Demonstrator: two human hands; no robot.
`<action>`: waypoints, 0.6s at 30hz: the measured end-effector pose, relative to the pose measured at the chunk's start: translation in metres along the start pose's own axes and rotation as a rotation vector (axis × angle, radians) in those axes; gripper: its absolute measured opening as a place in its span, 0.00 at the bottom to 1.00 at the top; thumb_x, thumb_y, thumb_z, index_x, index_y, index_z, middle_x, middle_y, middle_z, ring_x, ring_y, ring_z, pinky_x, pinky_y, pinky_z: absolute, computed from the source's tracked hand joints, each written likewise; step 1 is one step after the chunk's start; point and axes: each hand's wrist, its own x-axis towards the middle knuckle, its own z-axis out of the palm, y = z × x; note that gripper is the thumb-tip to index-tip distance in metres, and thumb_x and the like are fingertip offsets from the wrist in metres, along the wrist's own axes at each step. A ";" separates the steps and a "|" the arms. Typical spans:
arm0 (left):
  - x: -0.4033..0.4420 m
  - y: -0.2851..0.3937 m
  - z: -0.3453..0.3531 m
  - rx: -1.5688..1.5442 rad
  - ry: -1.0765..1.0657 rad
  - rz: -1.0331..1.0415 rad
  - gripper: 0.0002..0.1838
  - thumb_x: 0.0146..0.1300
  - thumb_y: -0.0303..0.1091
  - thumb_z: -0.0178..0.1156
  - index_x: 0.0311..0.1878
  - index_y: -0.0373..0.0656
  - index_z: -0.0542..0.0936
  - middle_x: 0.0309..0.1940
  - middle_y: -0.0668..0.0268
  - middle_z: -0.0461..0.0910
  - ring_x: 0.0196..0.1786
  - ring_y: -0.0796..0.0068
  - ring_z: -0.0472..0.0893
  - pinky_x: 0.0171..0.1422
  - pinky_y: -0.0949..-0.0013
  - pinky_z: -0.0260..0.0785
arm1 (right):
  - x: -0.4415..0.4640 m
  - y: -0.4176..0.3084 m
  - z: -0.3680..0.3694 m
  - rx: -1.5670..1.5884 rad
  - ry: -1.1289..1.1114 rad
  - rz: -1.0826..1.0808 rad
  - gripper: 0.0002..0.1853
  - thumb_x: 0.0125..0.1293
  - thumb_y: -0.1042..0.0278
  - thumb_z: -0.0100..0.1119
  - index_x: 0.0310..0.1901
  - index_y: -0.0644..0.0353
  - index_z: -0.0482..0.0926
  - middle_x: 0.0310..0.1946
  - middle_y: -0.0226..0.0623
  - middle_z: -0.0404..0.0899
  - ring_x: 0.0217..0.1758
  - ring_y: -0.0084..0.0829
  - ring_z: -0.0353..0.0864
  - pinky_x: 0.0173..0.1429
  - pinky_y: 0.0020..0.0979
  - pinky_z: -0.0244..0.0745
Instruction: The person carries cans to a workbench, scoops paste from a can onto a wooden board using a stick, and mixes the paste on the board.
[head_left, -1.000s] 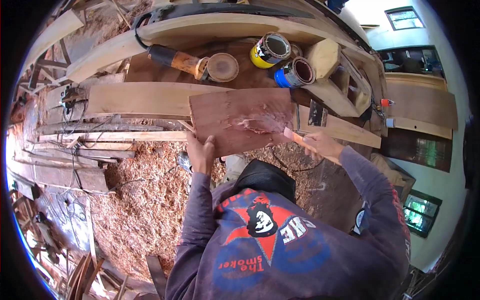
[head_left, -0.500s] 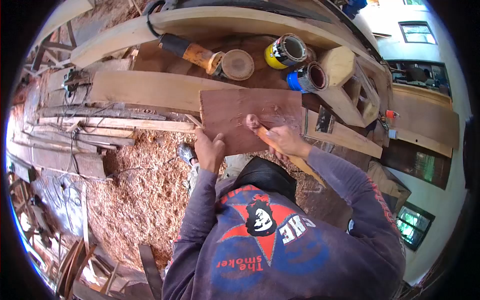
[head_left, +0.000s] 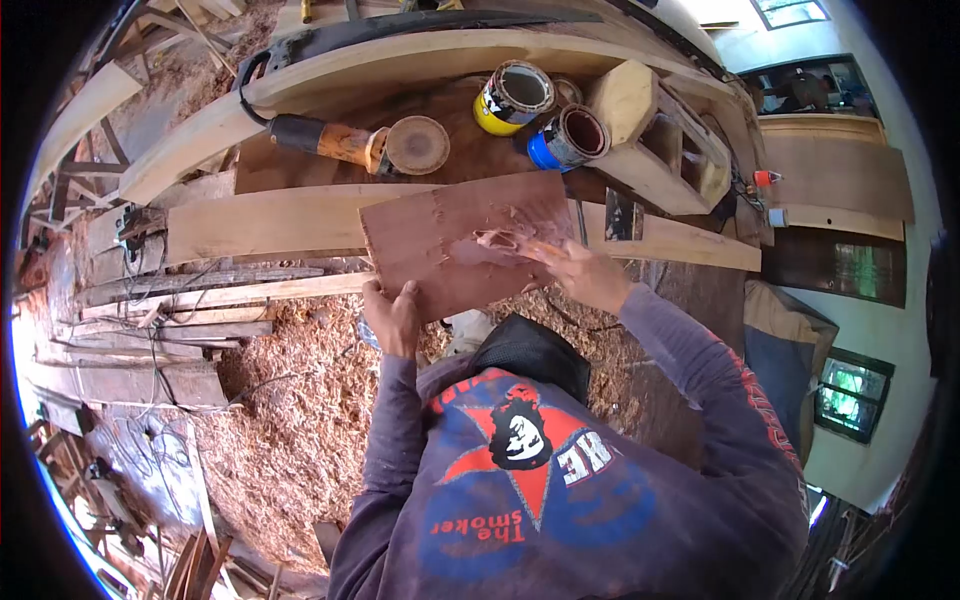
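A flat reddish-brown board (head_left: 415, 235) is held up in front of me, tilted, its left end lower than its right. My left hand (head_left: 393, 315) grips its lower left corner, thumb on the upper face. In my right hand (head_left: 592, 277) is a wooden stick (head_left: 540, 250), fingers closed round it. The far end of the stick lies against the board, in a wet-looking smear of pinkish-brown paste (head_left: 490, 243). Most of the stick's handle is hidden by the hand.
Beyond the board lie an angle grinder (head_left: 345, 142) with a round disc, a yellow can (head_left: 512, 97) and a blue can (head_left: 568, 138). A pale wooden frame (head_left: 670, 130) stands right of them. Planks (head_left: 220, 290) and cables are at left, above shavings (head_left: 285, 420) on the ground.
The paste lump at the stick's end is now smeared over the board. The stick has turned flatter, and the board has tilted. My view has shifted.
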 end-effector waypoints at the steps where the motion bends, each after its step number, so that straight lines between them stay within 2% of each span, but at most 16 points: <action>1: -0.004 0.008 0.000 -0.001 0.021 0.015 0.21 0.58 0.28 0.73 0.50 0.30 0.75 0.41 0.50 0.85 0.43 0.63 0.85 0.51 0.62 0.76 | -0.012 0.006 -0.002 -0.072 -0.029 0.035 0.26 0.71 0.62 0.60 0.71 0.35 0.75 0.40 0.44 0.77 0.37 0.49 0.83 0.41 0.47 0.80; 3: -0.008 0.019 -0.001 0.015 0.045 0.037 0.22 0.58 0.28 0.73 0.51 0.30 0.74 0.42 0.49 0.85 0.43 0.62 0.85 0.52 0.60 0.77 | -0.031 0.032 -0.008 -0.160 -0.053 0.070 0.27 0.71 0.62 0.60 0.71 0.36 0.75 0.39 0.45 0.78 0.37 0.50 0.83 0.40 0.46 0.81; 5: -0.002 0.004 0.000 0.003 0.028 0.044 0.22 0.58 0.27 0.73 0.51 0.30 0.74 0.43 0.48 0.85 0.44 0.60 0.86 0.53 0.59 0.77 | -0.048 0.061 -0.005 -0.131 0.000 -0.116 0.26 0.74 0.63 0.54 0.73 0.42 0.72 0.37 0.45 0.81 0.33 0.46 0.86 0.38 0.44 0.83; 6: -0.001 0.003 0.000 -0.004 0.016 0.052 0.22 0.58 0.27 0.72 0.51 0.30 0.74 0.43 0.46 0.86 0.45 0.57 0.86 0.53 0.58 0.76 | -0.049 0.061 -0.010 -0.137 -0.006 -0.121 0.26 0.74 0.63 0.54 0.73 0.42 0.72 0.37 0.45 0.81 0.33 0.46 0.86 0.38 0.44 0.83; 8: -0.001 0.001 -0.001 0.001 0.010 0.058 0.21 0.58 0.27 0.72 0.51 0.30 0.74 0.44 0.44 0.85 0.46 0.54 0.86 0.54 0.57 0.76 | -0.048 0.061 -0.017 0.686 -0.257 0.438 0.22 0.79 0.59 0.51 0.69 0.55 0.74 0.33 0.40 0.84 0.28 0.33 0.85 0.31 0.33 0.82; 9: -0.002 0.004 -0.002 0.015 -0.005 0.075 0.21 0.58 0.26 0.71 0.51 0.30 0.74 0.44 0.43 0.85 0.47 0.50 0.87 0.54 0.56 0.76 | -0.040 0.057 -0.020 0.682 -0.264 0.432 0.22 0.79 0.59 0.51 0.69 0.55 0.74 0.33 0.40 0.84 0.28 0.33 0.85 0.31 0.33 0.82; 11: -0.001 0.010 -0.003 0.033 -0.011 0.066 0.21 0.58 0.26 0.70 0.51 0.30 0.73 0.44 0.41 0.85 0.48 0.48 0.87 0.55 0.56 0.75 | -0.014 0.048 -0.021 1.046 -0.305 0.597 0.22 0.81 0.56 0.49 0.64 0.65 0.75 0.30 0.37 0.83 0.23 0.24 0.81 0.23 0.26 0.77; 13: -0.001 0.010 -0.003 0.037 -0.017 0.087 0.22 0.57 0.26 0.69 0.53 0.30 0.72 0.43 0.39 0.85 0.49 0.43 0.86 0.55 0.54 0.75 | 0.016 0.042 -0.017 1.068 -0.381 0.555 0.21 0.81 0.56 0.49 0.62 0.66 0.76 0.30 0.37 0.83 0.22 0.24 0.81 0.21 0.26 0.75; 18: -0.005 0.019 -0.001 0.122 0.009 0.057 0.22 0.58 0.26 0.70 0.52 0.30 0.72 0.43 0.40 0.85 0.50 0.42 0.86 0.56 0.53 0.75 | 0.082 0.013 -0.030 0.979 -0.531 0.366 0.22 0.81 0.55 0.48 0.60 0.67 0.76 0.29 0.38 0.83 0.21 0.23 0.81 0.18 0.24 0.72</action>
